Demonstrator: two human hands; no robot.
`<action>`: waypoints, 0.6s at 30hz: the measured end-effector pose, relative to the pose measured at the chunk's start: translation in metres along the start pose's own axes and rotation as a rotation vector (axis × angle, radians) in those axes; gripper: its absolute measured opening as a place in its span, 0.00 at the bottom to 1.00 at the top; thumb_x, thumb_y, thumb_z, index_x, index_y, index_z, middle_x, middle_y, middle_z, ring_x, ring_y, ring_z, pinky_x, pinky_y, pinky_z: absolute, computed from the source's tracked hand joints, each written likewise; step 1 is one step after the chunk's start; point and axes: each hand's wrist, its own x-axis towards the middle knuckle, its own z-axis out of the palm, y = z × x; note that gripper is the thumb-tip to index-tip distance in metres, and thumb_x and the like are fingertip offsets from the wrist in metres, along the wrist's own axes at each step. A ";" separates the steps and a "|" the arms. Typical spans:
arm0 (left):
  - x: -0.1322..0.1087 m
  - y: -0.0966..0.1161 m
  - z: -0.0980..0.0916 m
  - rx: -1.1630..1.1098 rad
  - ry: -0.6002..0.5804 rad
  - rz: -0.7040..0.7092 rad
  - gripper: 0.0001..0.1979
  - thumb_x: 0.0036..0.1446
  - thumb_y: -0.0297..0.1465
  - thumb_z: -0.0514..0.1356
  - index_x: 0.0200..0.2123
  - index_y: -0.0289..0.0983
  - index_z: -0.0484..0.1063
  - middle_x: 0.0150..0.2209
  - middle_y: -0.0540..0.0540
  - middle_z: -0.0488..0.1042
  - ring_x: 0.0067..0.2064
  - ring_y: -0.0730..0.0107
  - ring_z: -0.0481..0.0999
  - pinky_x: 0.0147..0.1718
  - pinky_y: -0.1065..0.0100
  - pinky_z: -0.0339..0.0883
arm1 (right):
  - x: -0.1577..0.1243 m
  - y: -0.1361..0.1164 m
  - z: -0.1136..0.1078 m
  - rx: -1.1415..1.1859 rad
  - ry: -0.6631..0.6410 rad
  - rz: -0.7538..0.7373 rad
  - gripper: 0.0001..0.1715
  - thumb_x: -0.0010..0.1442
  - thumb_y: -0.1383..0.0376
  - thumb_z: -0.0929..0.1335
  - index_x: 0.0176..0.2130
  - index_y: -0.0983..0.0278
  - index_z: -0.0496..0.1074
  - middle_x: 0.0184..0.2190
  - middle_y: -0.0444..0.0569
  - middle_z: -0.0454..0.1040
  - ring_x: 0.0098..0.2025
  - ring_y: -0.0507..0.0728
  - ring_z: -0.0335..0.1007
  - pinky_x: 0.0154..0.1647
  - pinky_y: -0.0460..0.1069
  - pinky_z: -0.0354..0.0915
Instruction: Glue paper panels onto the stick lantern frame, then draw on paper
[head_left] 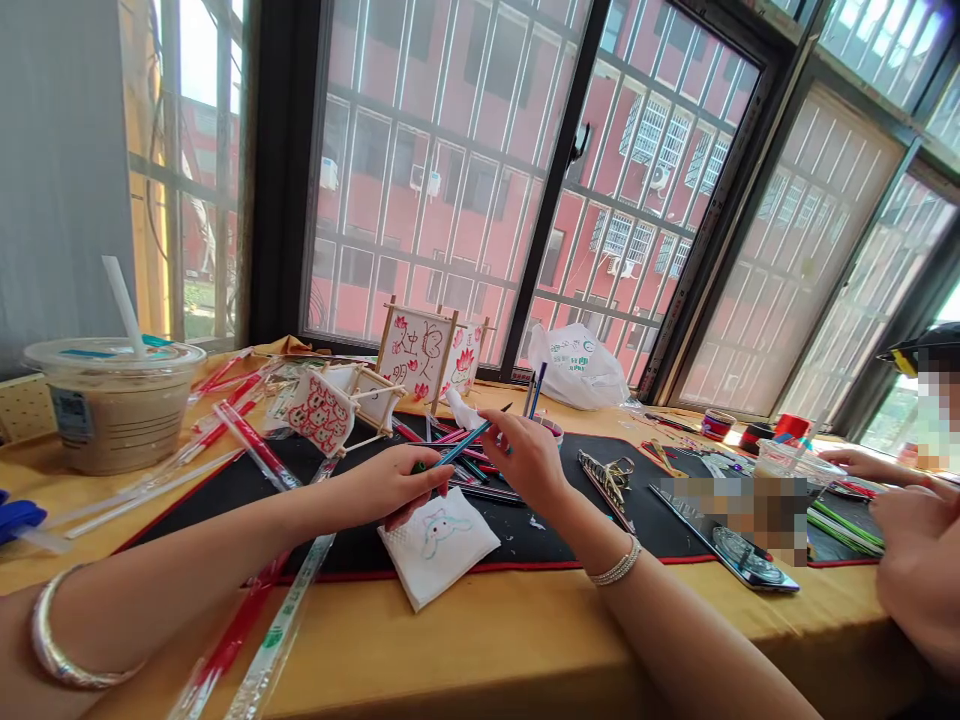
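My left hand [420, 482] is closed around the lower end of a slim blue pen [466, 440]. At the pen's upper end, the fingers of my right hand [529, 452] are pinched, and a dark pointed tip shows just past them. A small green end pokes out by my left fingers; I cannot tell what it belongs to. Below the hands lies a white folded napkin [439, 545] with a line drawing of a long-eared character. Behind the pen is a crumpled white tissue [463, 410]. Several coloured pens [480, 470] lie on the black mat [540, 540], partly hidden by my hands.
Small painted lanterns [416, 350] stand near the window. A lidded drink cup [116, 405] is at left, by plastic-wrapped strips [255, 445]. A hair claw clip [606, 488] and a phone [724, 540] lie to the right. Another person's hand [911, 520] is at far right.
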 end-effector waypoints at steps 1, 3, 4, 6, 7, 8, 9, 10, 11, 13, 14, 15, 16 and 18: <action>0.000 0.000 0.001 0.008 0.005 -0.007 0.25 0.52 0.55 0.50 0.28 0.37 0.63 0.11 0.57 0.60 0.11 0.77 0.58 0.11 0.75 0.50 | 0.000 -0.003 0.000 -0.001 -0.017 -0.066 0.15 0.59 0.67 0.63 0.45 0.65 0.71 0.26 0.46 0.76 0.26 0.52 0.69 0.27 0.45 0.58; 0.001 -0.001 0.001 -0.001 0.038 -0.020 0.24 0.51 0.55 0.51 0.27 0.38 0.62 0.10 0.58 0.58 0.11 0.76 0.58 0.11 0.75 0.49 | 0.001 -0.006 0.000 -0.014 -0.028 -0.148 0.17 0.60 0.66 0.62 0.48 0.64 0.70 0.27 0.47 0.76 0.27 0.53 0.69 0.26 0.46 0.57; 0.002 -0.001 0.001 -0.021 0.070 -0.028 0.24 0.50 0.55 0.51 0.27 0.38 0.60 0.10 0.59 0.57 0.10 0.77 0.57 0.10 0.75 0.47 | 0.001 -0.005 -0.001 -0.016 -0.014 -0.148 0.18 0.61 0.66 0.61 0.50 0.64 0.69 0.28 0.47 0.76 0.27 0.52 0.69 0.26 0.45 0.57; 0.005 -0.001 -0.001 -0.073 0.159 -0.039 0.23 0.48 0.55 0.52 0.27 0.39 0.57 0.10 0.60 0.54 0.09 0.77 0.56 0.09 0.75 0.45 | 0.002 0.003 -0.006 -0.009 0.050 -0.047 0.21 0.61 0.67 0.59 0.53 0.64 0.66 0.28 0.47 0.76 0.26 0.51 0.68 0.27 0.45 0.58; 0.007 -0.002 -0.003 -0.102 0.211 -0.041 0.23 0.48 0.54 0.52 0.26 0.40 0.56 0.10 0.61 0.53 0.09 0.78 0.55 0.08 0.76 0.44 | 0.003 0.008 -0.010 -0.002 0.090 0.039 0.21 0.61 0.67 0.58 0.53 0.64 0.66 0.28 0.46 0.76 0.26 0.51 0.67 0.28 0.45 0.59; 0.008 -0.002 -0.005 -0.130 0.256 -0.044 0.22 0.46 0.54 0.52 0.26 0.40 0.55 0.10 0.62 0.52 0.08 0.78 0.54 0.08 0.76 0.44 | 0.004 0.015 -0.013 0.005 0.119 0.137 0.21 0.61 0.67 0.58 0.52 0.65 0.66 0.27 0.46 0.75 0.25 0.51 0.66 0.29 0.45 0.59; 0.010 -0.002 -0.007 -0.157 0.290 -0.048 0.22 0.45 0.54 0.53 0.26 0.41 0.53 0.10 0.62 0.51 0.08 0.78 0.54 0.07 0.76 0.44 | 0.005 0.021 -0.016 0.011 0.125 0.228 0.20 0.61 0.67 0.58 0.50 0.66 0.68 0.26 0.46 0.74 0.24 0.51 0.65 0.29 0.45 0.59; 0.010 -0.002 -0.009 -0.182 0.315 -0.053 0.23 0.44 0.54 0.53 0.25 0.41 0.53 0.10 0.63 0.51 0.08 0.79 0.54 0.07 0.76 0.46 | 0.006 0.027 -0.018 0.011 0.101 0.302 0.18 0.60 0.67 0.58 0.47 0.66 0.69 0.26 0.46 0.74 0.24 0.51 0.65 0.29 0.45 0.60; 0.011 -0.003 -0.010 -0.204 0.330 -0.059 0.23 0.43 0.54 0.54 0.25 0.41 0.52 0.10 0.63 0.51 0.08 0.79 0.53 0.07 0.76 0.47 | 0.007 0.031 -0.020 0.006 0.036 0.355 0.17 0.59 0.67 0.59 0.44 0.66 0.71 0.26 0.47 0.74 0.26 0.52 0.66 0.30 0.46 0.60; 0.011 -0.005 -0.012 -0.234 0.345 -0.062 0.23 0.43 0.53 0.54 0.24 0.41 0.51 0.10 0.63 0.51 0.09 0.80 0.53 0.07 0.76 0.48 | 0.006 0.038 -0.018 -0.001 -0.174 0.393 0.15 0.57 0.69 0.60 0.41 0.66 0.72 0.29 0.49 0.75 0.29 0.53 0.68 0.32 0.46 0.60; 0.010 -0.006 -0.013 -0.241 0.351 -0.061 0.22 0.43 0.53 0.54 0.24 0.41 0.51 0.10 0.63 0.50 0.09 0.80 0.53 0.08 0.76 0.49 | 0.006 0.039 -0.016 0.005 -0.287 0.384 0.14 0.56 0.70 0.62 0.39 0.66 0.73 0.30 0.49 0.76 0.31 0.53 0.68 0.32 0.46 0.59; 0.010 -0.006 -0.013 -0.248 0.356 -0.060 0.22 0.43 0.52 0.55 0.24 0.41 0.51 0.10 0.63 0.50 0.09 0.80 0.53 0.08 0.76 0.49 | 0.005 0.040 -0.013 0.023 -0.387 0.364 0.13 0.54 0.71 0.63 0.38 0.65 0.75 0.29 0.48 0.76 0.30 0.53 0.69 0.32 0.45 0.59; 0.010 -0.007 -0.013 -0.256 0.360 -0.060 0.22 0.44 0.52 0.55 0.24 0.41 0.52 0.10 0.63 0.50 0.09 0.80 0.53 0.08 0.76 0.49 | 0.003 0.041 -0.010 0.046 -0.468 0.341 0.11 0.52 0.71 0.65 0.35 0.64 0.76 0.27 0.46 0.76 0.29 0.52 0.69 0.30 0.44 0.59; 0.008 -0.005 -0.012 -0.276 0.371 -0.069 0.21 0.44 0.51 0.55 0.24 0.41 0.52 0.10 0.63 0.50 0.09 0.80 0.53 0.08 0.76 0.48 | 0.001 0.041 -0.005 0.082 -0.540 0.302 0.09 0.49 0.72 0.67 0.31 0.63 0.77 0.25 0.44 0.76 0.27 0.51 0.69 0.28 0.43 0.58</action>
